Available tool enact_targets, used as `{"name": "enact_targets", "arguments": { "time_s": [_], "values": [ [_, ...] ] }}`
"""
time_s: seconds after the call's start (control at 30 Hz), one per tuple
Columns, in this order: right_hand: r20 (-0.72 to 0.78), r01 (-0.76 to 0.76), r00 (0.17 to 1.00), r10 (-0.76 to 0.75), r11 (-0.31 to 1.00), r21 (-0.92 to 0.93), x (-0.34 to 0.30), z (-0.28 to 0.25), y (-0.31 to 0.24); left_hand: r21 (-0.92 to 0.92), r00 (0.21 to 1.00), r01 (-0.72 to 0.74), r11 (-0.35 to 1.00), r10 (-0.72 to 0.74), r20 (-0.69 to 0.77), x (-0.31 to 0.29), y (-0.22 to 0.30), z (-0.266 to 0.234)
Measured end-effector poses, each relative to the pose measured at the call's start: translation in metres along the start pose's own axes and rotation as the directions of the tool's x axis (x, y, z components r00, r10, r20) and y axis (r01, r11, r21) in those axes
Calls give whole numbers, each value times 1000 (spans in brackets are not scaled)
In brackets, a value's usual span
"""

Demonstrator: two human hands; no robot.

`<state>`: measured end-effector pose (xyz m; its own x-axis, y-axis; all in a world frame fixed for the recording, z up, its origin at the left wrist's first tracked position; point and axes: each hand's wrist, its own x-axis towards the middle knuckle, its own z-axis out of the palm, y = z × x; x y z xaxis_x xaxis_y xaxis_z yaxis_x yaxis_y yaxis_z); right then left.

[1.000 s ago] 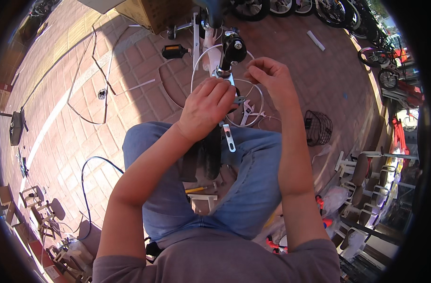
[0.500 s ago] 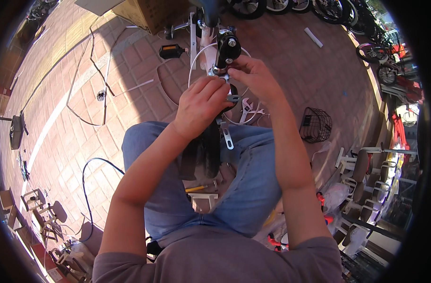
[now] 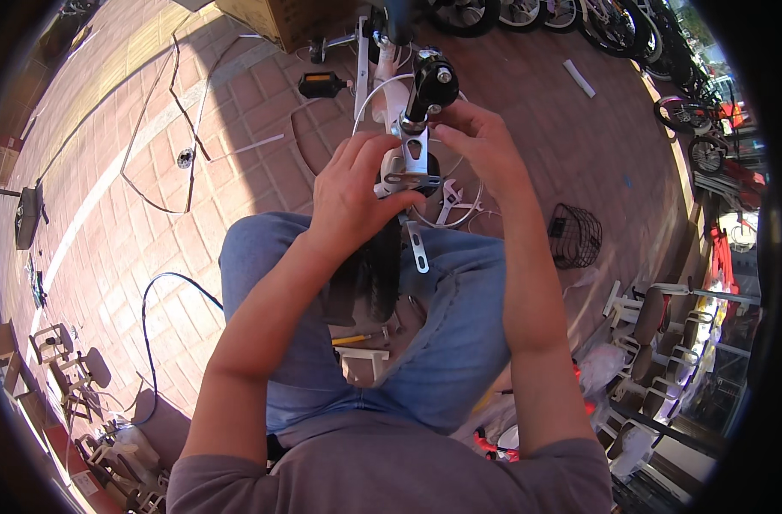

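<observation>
A small bicycle with a pale frame stands upright in front of me, its front wheel (image 3: 381, 274) between my knees. Its black handlebar stem (image 3: 432, 84) rises above the head tube. A slotted silver metal bracket (image 3: 416, 154) sits at the front, just below the stem. My left hand (image 3: 350, 188) curls around the bracket's left side, thumb below its lower edge and fingertips partly hidden. Beside the stem's base, my right hand (image 3: 483, 144) is closed, thumb near the bracket's top; its other fingertips are hidden behind. A slotted metal strip (image 3: 419, 248) hangs lower down.
Wrenches (image 3: 455, 202) lie on the brick paving right of the wheel, near a black wire basket (image 3: 575, 236). A pedal (image 3: 321, 84) shows left of the frame. A cardboard box (image 3: 280, 21) stands at the far side; a blue hose (image 3: 154, 334) lies left.
My left hand has shifted down and left and its thumb has spread from the fingers, uncovering the bracket. My right hand stays beside the stem. The whole view has moved slightly.
</observation>
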<state>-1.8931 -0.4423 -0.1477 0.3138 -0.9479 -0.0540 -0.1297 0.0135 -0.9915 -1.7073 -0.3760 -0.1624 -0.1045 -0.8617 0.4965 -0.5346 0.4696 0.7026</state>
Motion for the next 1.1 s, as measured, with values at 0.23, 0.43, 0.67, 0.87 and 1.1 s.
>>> {"name": "enact_targets", "arguments": {
  "time_s": [0.23,0.43,0.67,0.87,1.1],
  "values": [
    [-8,-7,1000,7,999,-47,-2,-5,2,-353,948,302,886,-239,211,-5,-3,13],
    [-37,-33,999,31,998,-55,-2,-2,0,-518,933,347,782,-232,274,-2,1,20],
    [-67,-50,997,46,997,-66,-3,3,-4,-672,827,562,483,-357,434,5,14,15],
    [34,-102,994,103,994,-37,10,-8,8,-702,821,566,432,-367,436,4,15,21],
    [144,-134,984,103,964,231,16,4,0,-685,796,598,417,-414,442,4,15,18]
  ]
}}
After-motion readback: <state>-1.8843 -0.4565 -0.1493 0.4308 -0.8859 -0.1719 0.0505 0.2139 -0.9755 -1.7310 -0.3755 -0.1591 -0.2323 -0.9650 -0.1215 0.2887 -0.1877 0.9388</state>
